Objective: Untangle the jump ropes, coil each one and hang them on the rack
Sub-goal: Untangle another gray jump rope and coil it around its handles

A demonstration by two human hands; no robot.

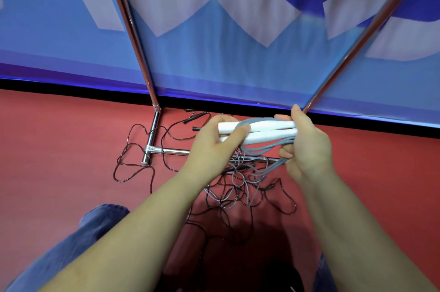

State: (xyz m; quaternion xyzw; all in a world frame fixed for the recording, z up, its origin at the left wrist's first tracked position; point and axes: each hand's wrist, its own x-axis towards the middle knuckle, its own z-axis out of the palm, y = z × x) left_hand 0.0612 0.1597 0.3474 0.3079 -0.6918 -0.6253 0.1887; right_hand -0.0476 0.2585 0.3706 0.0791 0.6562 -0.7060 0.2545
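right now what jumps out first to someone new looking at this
Centre frame, both hands hold two white handles side by side, the left hand at one end, the right hand at the other with grey cord looped through it. Below, grey and black ropes lie tangled on the red floor around the chrome rack base.

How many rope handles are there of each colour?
White handles: 2
Black handles: 3 that show
Total: 5
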